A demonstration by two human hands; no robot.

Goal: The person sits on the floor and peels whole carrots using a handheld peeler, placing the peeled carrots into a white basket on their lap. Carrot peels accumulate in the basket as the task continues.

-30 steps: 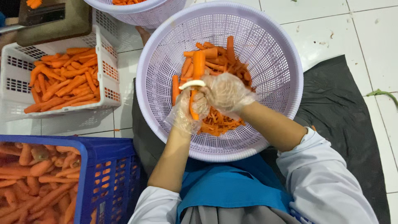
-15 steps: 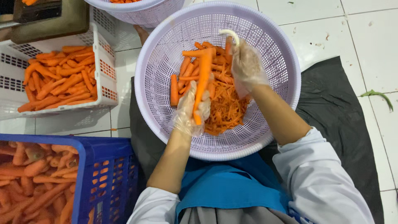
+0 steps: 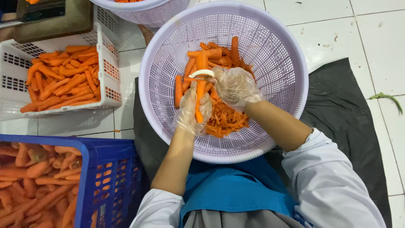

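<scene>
The carrot (image 3: pixel 200 93) stands nearly upright over the middle of the lilac basket (image 3: pixel 270 46), above a heap of peelings (image 3: pixel 225 120). The left hand (image 3: pixel 193 110), gloved, has its fingers wrapped around the carrot's lower half. The right hand (image 3: pixel 234 87), also gloved, grips a white peeler (image 3: pixel 201 73) laid across the carrot's upper part. Left of the basket sit a white crate (image 3: pixel 107 90) and a blue crate (image 3: pixel 105 169), both holding carrots, on white floor tiles (image 3: pixel 333 33).

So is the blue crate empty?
No, the blue crate at the lower left is full of orange carrots, piled up behind its rim.
</scene>
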